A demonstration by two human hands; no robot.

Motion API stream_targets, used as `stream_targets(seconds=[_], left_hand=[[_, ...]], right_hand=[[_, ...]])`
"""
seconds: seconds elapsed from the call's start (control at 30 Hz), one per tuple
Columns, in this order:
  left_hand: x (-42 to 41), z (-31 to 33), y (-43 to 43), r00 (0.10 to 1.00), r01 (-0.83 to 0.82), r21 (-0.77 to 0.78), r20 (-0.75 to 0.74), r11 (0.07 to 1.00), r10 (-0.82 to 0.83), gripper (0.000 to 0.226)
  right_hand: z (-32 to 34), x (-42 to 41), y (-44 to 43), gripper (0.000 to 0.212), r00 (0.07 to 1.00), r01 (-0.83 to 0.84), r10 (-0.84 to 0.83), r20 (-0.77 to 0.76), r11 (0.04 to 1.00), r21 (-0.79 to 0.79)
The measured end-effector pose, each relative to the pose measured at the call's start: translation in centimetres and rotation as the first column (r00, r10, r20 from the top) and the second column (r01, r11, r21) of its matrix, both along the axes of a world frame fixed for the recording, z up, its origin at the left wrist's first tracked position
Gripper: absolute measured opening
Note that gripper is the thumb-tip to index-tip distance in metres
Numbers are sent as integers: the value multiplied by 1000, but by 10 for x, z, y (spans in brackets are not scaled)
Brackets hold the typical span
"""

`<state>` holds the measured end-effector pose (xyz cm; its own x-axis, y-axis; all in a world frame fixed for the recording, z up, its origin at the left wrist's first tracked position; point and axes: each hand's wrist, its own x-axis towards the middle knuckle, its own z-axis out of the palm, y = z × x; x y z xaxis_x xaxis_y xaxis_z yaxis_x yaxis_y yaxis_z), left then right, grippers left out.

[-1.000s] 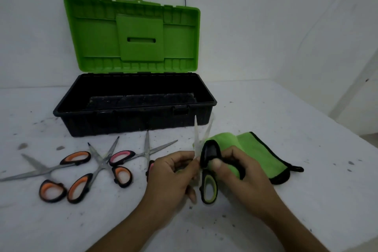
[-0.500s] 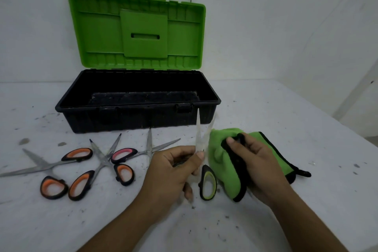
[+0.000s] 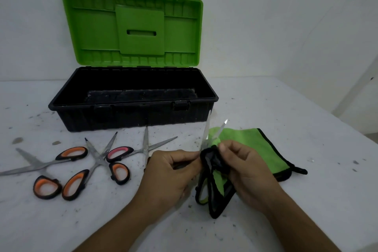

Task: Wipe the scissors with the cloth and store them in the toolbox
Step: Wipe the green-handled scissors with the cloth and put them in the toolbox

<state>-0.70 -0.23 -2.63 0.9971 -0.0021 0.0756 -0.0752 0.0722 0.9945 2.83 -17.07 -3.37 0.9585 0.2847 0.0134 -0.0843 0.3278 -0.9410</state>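
My left hand (image 3: pixel 171 172) grips a pair of green-handled scissors (image 3: pixel 201 190) near the pivot, with the blades (image 3: pixel 212 131) spread and pointing up and away. My right hand (image 3: pixel 245 170) pinches a corner of the green cloth with black trim (image 3: pixel 251 145) against the scissors' upper handle. The rest of the cloth lies on the table to the right. The black toolbox (image 3: pixel 131 116) stands open behind, its green lid (image 3: pixel 135 26) upright, and nothing shows inside it.
Three more scissors lie on the white table at the left: two orange-handled pairs (image 3: pixel 47 186) (image 3: pixel 120 172) and a pink-handled pair (image 3: pixel 120 152), blades crossing. The table's right edge (image 3: pixel 347 125) runs diagonally. A wall stands right behind the toolbox.
My right hand has shifted its hold on the cloth and brought a corner onto the scissors' upper handle. The left hand keeps its hold on the scissors, and the blades have spread wider.
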Motion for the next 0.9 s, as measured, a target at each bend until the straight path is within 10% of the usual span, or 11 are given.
stream_targets(seconds=[0.47, 0.7, 0.9], left_hand=[[8, 0, 6, 1000, 22, 173, 8, 985, -23, 3], [8, 1, 3, 999, 15, 183, 35, 983, -22, 5], [7, -4, 6, 1000, 3, 142, 13, 990, -5, 6]], right_hand=[[-4, -2, -6, 53, 999, 17, -14, 43, 997, -72], [4, -2, -6, 13, 977, 213, -212, -22, 970, 113], [0, -12, 1, 4, 993, 48, -30, 112, 986, -160]])
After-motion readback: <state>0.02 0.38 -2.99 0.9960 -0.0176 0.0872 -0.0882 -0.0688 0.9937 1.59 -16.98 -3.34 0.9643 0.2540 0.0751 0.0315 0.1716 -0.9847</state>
